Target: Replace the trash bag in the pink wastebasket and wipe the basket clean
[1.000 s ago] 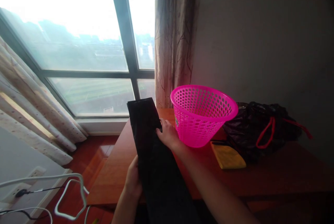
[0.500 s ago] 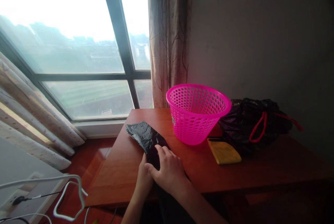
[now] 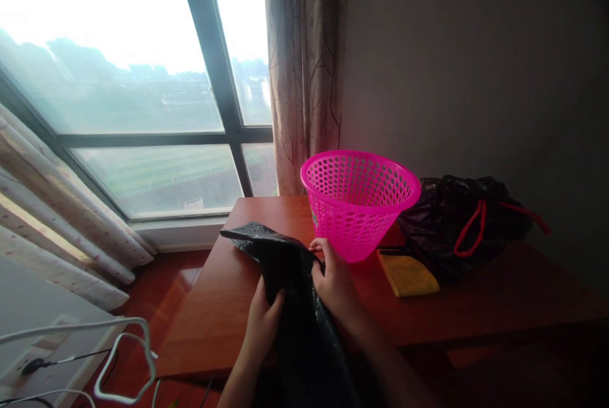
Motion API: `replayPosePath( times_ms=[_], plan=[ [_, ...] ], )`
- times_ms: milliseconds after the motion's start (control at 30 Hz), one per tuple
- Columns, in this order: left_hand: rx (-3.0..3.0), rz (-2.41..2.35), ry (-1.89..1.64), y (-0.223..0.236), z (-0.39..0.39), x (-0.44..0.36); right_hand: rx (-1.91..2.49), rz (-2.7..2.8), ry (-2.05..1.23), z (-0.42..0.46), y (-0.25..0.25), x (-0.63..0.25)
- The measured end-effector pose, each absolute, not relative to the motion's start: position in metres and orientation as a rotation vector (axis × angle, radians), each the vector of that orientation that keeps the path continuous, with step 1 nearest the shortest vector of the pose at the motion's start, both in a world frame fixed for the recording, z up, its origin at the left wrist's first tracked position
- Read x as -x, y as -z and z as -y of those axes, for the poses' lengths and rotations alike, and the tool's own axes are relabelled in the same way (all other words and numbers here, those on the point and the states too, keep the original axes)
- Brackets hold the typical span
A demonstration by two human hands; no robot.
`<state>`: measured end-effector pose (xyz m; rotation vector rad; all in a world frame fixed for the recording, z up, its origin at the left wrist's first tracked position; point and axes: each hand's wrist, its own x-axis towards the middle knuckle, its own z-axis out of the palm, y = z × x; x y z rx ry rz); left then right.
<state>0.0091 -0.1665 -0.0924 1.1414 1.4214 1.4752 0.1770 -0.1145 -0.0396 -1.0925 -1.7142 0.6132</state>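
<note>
A thin black plastic bag stretches from the table top down toward my body. My left hand grips its left side, with the thumb on top and the other fingers hidden behind the plastic. On the bag's right edge, my right hand pinches the plastic between thumb and fingers. The far end of the bag lies folded over on the table. Just beyond my right hand stands a pink perforated plastic basket, upright, its wide mouth facing up.
Right of the basket, a yellow cloth-like piece lies on the wooden table. Behind it rests a full black bag with red drawstrings. White cables and a wall socket are at lower left. A window and curtains stand beyond.
My right hand has moved right and up, pulling the bag's edge along, so the plastic is spread wider between my hands. My left hand now shows its thumb on the bag.
</note>
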Motion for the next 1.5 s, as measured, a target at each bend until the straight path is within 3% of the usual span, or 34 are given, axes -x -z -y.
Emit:
replayPosePath(
  times_ms=[300, 667, 1167, 1500],
  plan=[
    [-1.096, -1.398, -1.531, 0.1, 0.164, -0.008, 1.231, 2.058, -0.473, 0.128, 0.028, -0.179],
    [-1.07, -1.178, -1.428, 0.097, 0.173, -0.006, 1.486, 2.147, -0.557, 0.134, 0.031, -0.153],
    [-1.156, -1.443, -1.444, 0.088, 0.172, -0.012, 1.128, 1.634, -1.152, 0.105, 0.057, -0.164],
    [-1.207, -1.493, -1.446, 0.098, 0.166, -0.008, 1.089, 1.62, -1.107, 0.106, 0.049, -0.168]
  ],
)
